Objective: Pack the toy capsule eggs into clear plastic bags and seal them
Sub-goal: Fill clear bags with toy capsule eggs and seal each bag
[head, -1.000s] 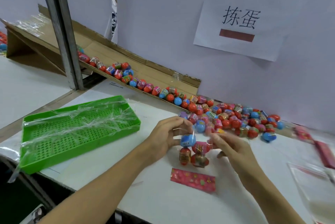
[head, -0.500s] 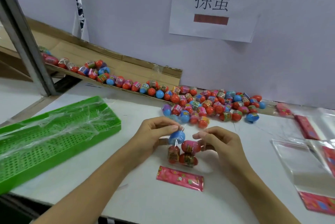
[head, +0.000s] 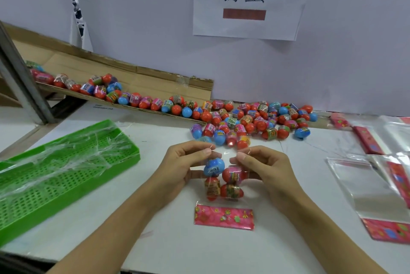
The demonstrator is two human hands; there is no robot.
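Tray (head: 66, 169) left; loose eggs (head: 250, 118) behind hands (head: 224, 167); empty bags (head: 366, 187) right.

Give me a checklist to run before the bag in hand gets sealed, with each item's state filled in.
1. Eggs inside the clear bag: four show, a blue one on top at the left and three red ones. ok.
2. Left hand pinches the bag's open top edge. ok.
3. Right hand pinches the same edge from the other side. ok.
4. Mouth closed and sealed: the film between the fingertips is too clear to read. cannot tell.
5. Pink header card lies flat on the table below the eggs, unobstructed. ok.
6. Loose egg pile sits beyond the hands, apart from the bag. ok.
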